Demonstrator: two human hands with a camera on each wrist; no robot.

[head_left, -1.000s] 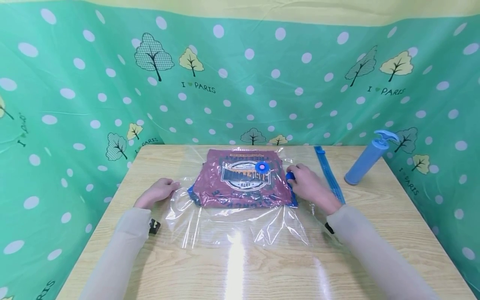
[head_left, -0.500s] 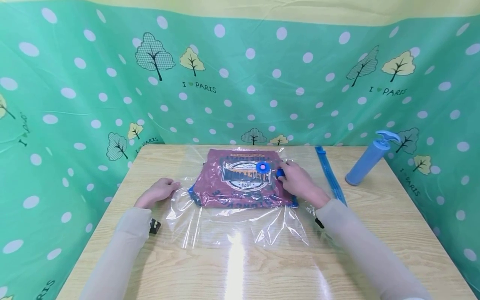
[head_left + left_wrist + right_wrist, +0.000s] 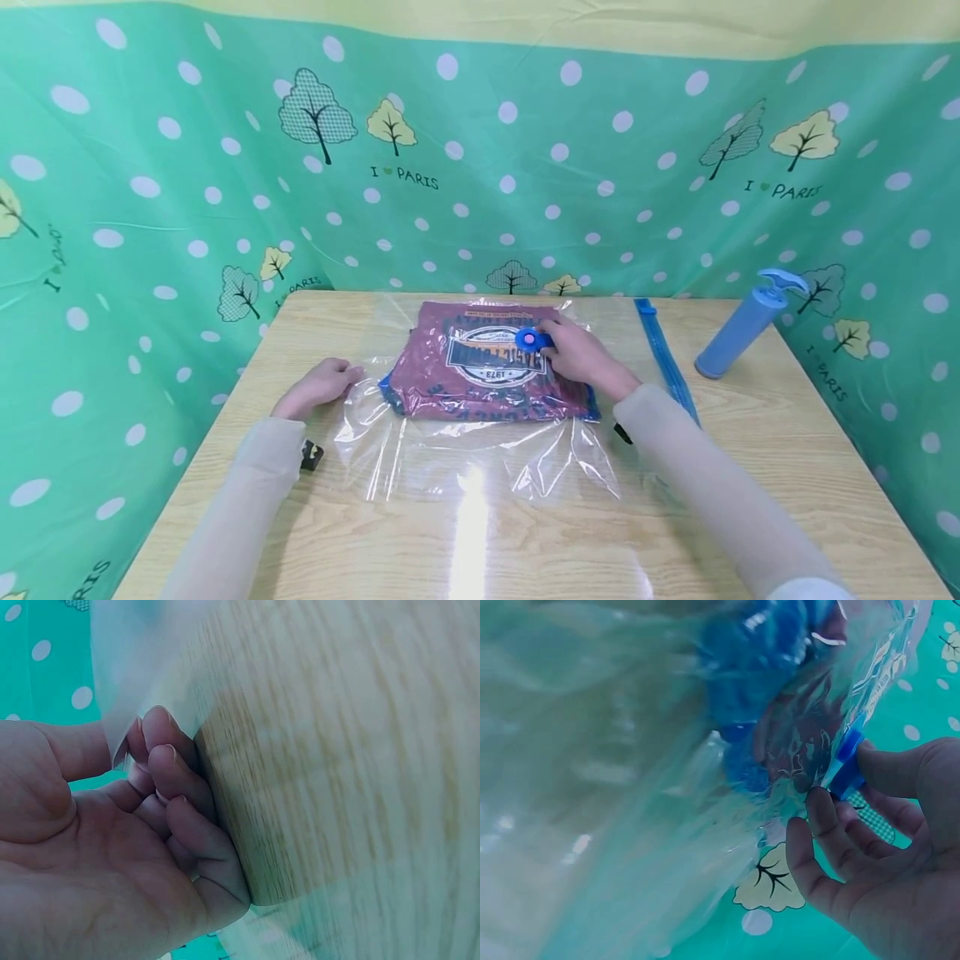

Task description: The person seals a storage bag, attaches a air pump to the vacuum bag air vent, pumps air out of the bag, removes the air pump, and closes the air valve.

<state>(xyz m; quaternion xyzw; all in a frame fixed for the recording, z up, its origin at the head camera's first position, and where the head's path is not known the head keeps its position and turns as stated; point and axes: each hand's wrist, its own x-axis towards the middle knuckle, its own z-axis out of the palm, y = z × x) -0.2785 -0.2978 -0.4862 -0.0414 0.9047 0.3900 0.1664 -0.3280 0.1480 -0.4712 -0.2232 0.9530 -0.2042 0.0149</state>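
A clear storage bag (image 3: 570,475) lies flat with a folded maroon shirt (image 3: 420,358) inside, a blue layer showing at its edges. My left hand (image 3: 321,383) pinches the bag's left edge; in the left wrist view, thumb and forefinger meet on the plastic film (image 3: 120,742) while the other fingers curl by the table edge. On top of the bag sits a round blue valve (image 3: 529,339) with a pink centre. My right hand (image 3: 581,352) is over the shirt's right side, holding a small blue valve cap (image 3: 847,776) between thumb and fingers, right beside the valve.
Along the bag's right side runs a blue zip strip with a slider (image 3: 647,308). A blue hand pump (image 3: 738,335) stands leaning at the right of the wooden table (image 3: 525,550). A green dotted curtain (image 3: 465,167) hangs around the back and sides.
My right hand has moved left across the shirt, bringing the blue cap from the shirt's right edge up to the valve. My left hand stays at the bag's left edge.
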